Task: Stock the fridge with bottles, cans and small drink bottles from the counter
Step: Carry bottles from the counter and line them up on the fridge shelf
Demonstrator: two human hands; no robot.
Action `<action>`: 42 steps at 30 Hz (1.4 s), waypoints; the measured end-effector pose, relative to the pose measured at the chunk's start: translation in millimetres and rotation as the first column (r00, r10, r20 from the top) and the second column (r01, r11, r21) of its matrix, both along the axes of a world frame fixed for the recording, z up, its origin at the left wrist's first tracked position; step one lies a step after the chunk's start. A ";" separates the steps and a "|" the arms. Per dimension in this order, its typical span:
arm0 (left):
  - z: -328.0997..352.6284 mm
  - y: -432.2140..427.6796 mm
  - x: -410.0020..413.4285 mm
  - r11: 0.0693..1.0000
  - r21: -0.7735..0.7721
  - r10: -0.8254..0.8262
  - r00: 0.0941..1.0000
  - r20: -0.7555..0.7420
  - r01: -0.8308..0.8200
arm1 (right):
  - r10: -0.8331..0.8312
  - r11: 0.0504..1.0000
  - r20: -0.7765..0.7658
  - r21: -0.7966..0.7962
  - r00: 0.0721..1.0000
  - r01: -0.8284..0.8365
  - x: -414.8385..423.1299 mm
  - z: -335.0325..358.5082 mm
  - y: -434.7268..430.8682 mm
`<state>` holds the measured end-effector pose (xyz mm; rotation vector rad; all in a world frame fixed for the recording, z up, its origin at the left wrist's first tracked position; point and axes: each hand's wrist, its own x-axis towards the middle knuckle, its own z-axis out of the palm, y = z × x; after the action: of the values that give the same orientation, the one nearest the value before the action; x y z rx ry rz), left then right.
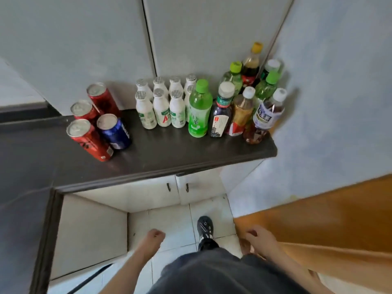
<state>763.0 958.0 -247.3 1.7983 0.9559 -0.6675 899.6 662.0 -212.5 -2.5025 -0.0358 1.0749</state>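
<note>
- The task was judged to be at its very start; nothing could be seen to have been stocked, and no fridge was shown in the view.
- Four cans [99, 124] were found standing upright on the left part of the dark desk [169, 153]; three were red and one, at the near right of the group, was blue; they were packed closely together.
- A block of small white drink bottles [161, 107] was seen in the middle of the desk, set in two rows, foil tops up; about eight were counted, though the far right ones were partly hidden.
- The larger bottles [241, 98] were crowded at the right end of the desk, against the wall; green, white and yellow caps were made out; all were upright and untouched.
- The left hand [156, 235] was held low, over the tiled floor [169, 221], clenched on nothing.
- The right hand [257, 237] was held low too, fingers loosely curled, nothing grasped; it lay just beside an orange panel [318, 219], and whether that was touched could not be told.
- Both hands were well apart from the desk; a shoe [204, 227] was seen between them.
- Everything was therefore judged still to be done: cans, small bottles and larger bottles alike remained to be carried to the fridge.
</note>
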 end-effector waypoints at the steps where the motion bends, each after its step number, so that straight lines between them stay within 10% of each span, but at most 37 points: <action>1: 4.2 -5.6 17.0 1.000 -0.003 -0.012 0.999 0.041 0.012 | -0.072 0.995 0.059 0.069 0.996 0.067 19.6 5.1 1.7; 7: 65.0 -15.1 145.7 0.997 0.064 0.021 0.907 0.420 -0.053 | -0.495 0.825 0.426 0.504 0.758 0.255 125.8 54.3 38.3; 14: 150.4 -29.3 248.6 0.950 0.125 0.045 0.519 0.853 -0.288 | -0.695 0.679 0.543 0.711 0.472 0.182 202.5 102.5 67.9; 21: 171.5 -55.9 305.9 0.906 0.297 -0.172 0.379 0.909 -0.301 | -0.656 0.672 0.514 0.732 0.553 0.116 232.7 109.0 75.7; 27: 167.2 -69.9 335.3 0.942 0.118 0.054 0.486 0.872 -0.315 | -0.543 0.680 0.541 0.732 0.642 -0.040 247.3 112.0 75.5; 42: 144.5 -76.4 324.1 0.888 0.289 -0.127 0.413 0.902 -0.358 | -0.554 0.637 0.509 0.768 0.659 -0.058 244.2 104.7 80.8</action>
<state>1087.1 881.6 -102.8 2.0349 0.4310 0.7331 1143.8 742.8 -107.8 -1.8785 -0.2520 -0.1528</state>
